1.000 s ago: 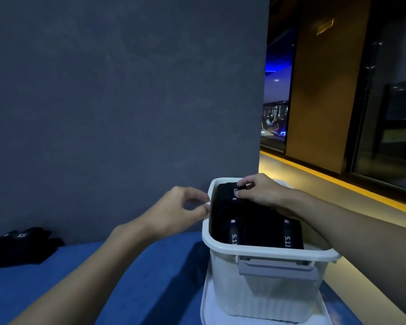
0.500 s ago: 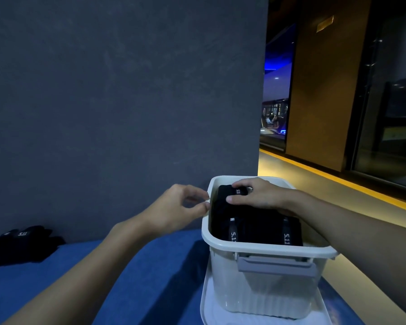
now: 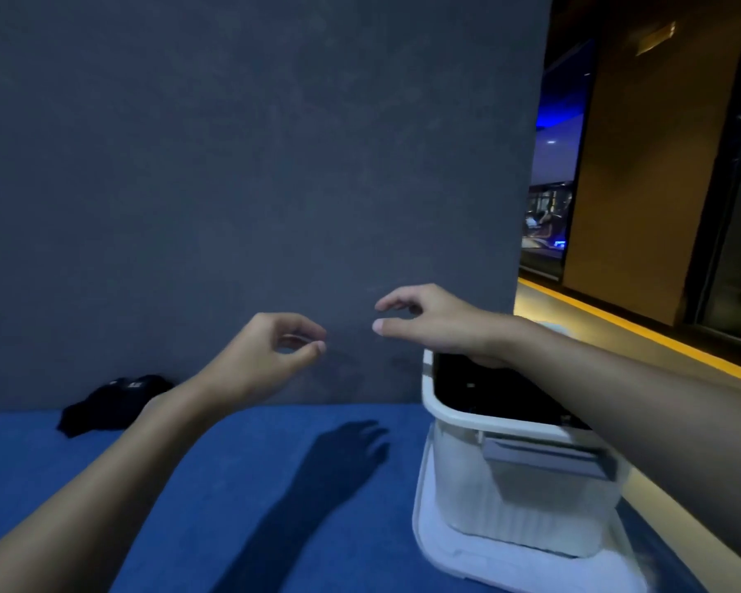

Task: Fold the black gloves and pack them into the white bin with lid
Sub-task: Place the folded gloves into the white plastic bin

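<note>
The white bin (image 3: 454,417) stands at the right on its white lid (image 3: 450,554), with folded black gloves (image 3: 480,391) packed inside; my right forearm hides part of them. A loose pile of black gloves (image 3: 112,402) lies on the blue surface at the far left, against the wall. My left hand (image 3: 270,357) hovers in the air left of the bin, fingers loosely curled, holding nothing. My right hand (image 3: 420,318) hovers above the bin's left rim, thumb and fingers apart and empty.
A dark grey wall (image 3: 253,186) rises right behind the blue surface (image 3: 253,485). The bin has a grey handle clip (image 3: 540,457) on its near side. To the right lie a lit yellow ledge and dark glass panels.
My right hand has lifted out of the bin and off the gloves. My left hand has left the bin's rim and moved left. The view has swung left.
</note>
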The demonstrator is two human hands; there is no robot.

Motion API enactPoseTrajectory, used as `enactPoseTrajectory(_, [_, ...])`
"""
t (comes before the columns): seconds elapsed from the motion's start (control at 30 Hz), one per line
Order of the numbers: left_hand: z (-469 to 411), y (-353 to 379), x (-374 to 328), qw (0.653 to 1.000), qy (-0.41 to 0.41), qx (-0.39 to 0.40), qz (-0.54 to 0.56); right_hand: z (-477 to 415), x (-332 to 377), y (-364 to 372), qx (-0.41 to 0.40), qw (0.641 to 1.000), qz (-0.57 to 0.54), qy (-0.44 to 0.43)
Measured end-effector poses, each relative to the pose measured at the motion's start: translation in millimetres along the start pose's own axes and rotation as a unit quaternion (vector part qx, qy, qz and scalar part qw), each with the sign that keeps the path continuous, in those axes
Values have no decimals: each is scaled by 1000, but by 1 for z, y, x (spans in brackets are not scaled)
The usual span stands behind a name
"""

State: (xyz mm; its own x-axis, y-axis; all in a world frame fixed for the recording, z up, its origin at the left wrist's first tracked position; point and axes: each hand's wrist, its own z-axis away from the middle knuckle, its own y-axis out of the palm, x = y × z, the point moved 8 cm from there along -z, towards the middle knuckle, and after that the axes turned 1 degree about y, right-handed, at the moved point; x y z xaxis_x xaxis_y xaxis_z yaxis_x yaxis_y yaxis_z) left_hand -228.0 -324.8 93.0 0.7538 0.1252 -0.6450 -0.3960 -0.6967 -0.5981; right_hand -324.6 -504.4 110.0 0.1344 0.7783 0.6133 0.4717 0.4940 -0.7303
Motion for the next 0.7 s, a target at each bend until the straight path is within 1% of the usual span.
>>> enactPoseTrajectory(0.17, [40,-62,56,993,-80,-86,-1,-12,63,80,67,996,-27,-59])
enactPoseTrajectory(0.27, [61,-91,96,983,-140,-120,1,-22,82,128,100,992,-32,-63])
enactPoseTrajectory(0.43, [88,-132,164,970,-192,-131,-65,-41,98,209,148,986,-73,-37])
enactPoseTrajectory(0.53, [97,-144,201,961,-219,-123,-115,-50,102,254,185,979,-91,-2])
enactPoseTrajectory(0.63, [100,-144,230,960,-225,-120,-118,-62,107,286,197,976,-96,4])
enactPoseTrajectory(0.7, [101,-137,251,958,-243,-96,-115,-74,109,300,185,977,-108,4])
